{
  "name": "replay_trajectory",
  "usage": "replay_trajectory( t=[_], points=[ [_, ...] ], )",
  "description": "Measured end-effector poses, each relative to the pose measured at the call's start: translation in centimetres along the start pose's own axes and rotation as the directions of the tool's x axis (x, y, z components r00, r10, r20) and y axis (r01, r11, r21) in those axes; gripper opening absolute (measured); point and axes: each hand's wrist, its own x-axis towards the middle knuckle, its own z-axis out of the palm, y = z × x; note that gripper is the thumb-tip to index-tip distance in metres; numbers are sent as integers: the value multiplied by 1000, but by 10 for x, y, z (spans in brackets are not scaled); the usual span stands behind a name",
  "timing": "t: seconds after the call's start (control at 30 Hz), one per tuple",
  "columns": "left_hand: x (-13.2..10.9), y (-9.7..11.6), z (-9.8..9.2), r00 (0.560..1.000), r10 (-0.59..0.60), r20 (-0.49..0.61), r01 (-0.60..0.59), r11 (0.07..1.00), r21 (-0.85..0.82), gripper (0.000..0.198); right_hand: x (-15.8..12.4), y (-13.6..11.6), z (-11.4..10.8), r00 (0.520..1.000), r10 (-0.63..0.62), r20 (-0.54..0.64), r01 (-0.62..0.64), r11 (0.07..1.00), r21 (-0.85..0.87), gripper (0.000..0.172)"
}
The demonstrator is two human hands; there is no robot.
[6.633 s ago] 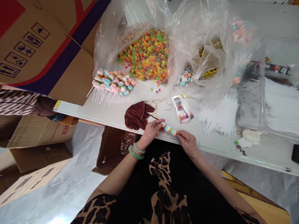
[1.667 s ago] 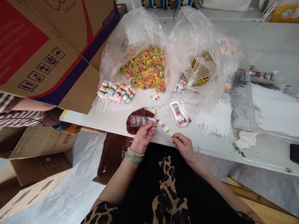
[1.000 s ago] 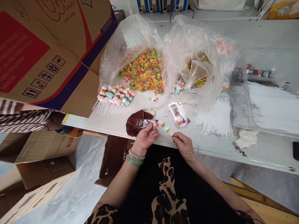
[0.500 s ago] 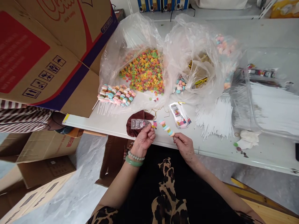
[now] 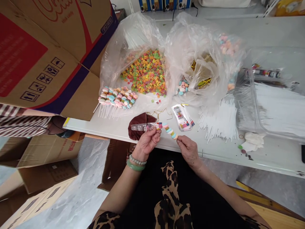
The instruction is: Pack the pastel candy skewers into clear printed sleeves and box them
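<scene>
Near the table's front edge, my left hand point(image 5: 149, 140) pinches a small clear printed plastic bag point(image 5: 140, 127) by its mouth end. My right hand point(image 5: 188, 149) grips the lower end of a candy skewer point(image 5: 170, 131) strung with pastel pieces in pink, blue, white and orange. The skewer's tip meets the bag's mouth; how far it is inside I cannot tell. A dark red cloth item point(image 5: 133, 135) lies under the bag. Right of the skewer sits a stack of printed bags point(image 5: 181, 118), with a gold twist tie point(image 5: 184, 104) at its top.
Finished-looking candy skewers point(image 5: 118, 97) are piled at left before an open plastic bag of ring candies point(image 5: 150, 73). Another clear bag point(image 5: 197, 44) stands beside it. White sticks point(image 5: 218, 121) and a clear bin point(image 5: 260, 130) lie right. A large carton point(image 5: 71, 89) rises at left.
My left hand has brought the bag's mouth up to the tip of the candy skewer, closing the gap between them. My right hand has hardly moved.
</scene>
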Motion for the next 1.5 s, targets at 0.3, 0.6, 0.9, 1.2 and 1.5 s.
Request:
replay_trajectory(
  t=[0.3, 0.6, 0.9, 1.2, 1.5],
  points=[
    [5, -10, -7, 968, 248, -30, -218, 897, 384, 15, 16, -11, 2, 921, 369, 122, -377, 773, 510, 14],
    [-1, -25, 7, 982, 175, 76, -191, 874, 447, 36, 38, -27, 16, 856, 452, 251, -502, 607, 617, 17],
    [11, -25, -4, 930, 367, 26, -350, 862, 367, 33, 47, -24, 3, 714, 468, 521, -695, 390, 603, 25],
    [13, -19, -9, 977, 210, 41, -213, 963, 162, 35, 42, -15, -1, 877, 413, 245, -473, 657, 587, 15],
    [16, -13, -11, 986, 165, 3, -165, 986, 15, 38, 2, -18, -17, 1000, 22, 11, -24, 978, 207, 10]
  ],
)
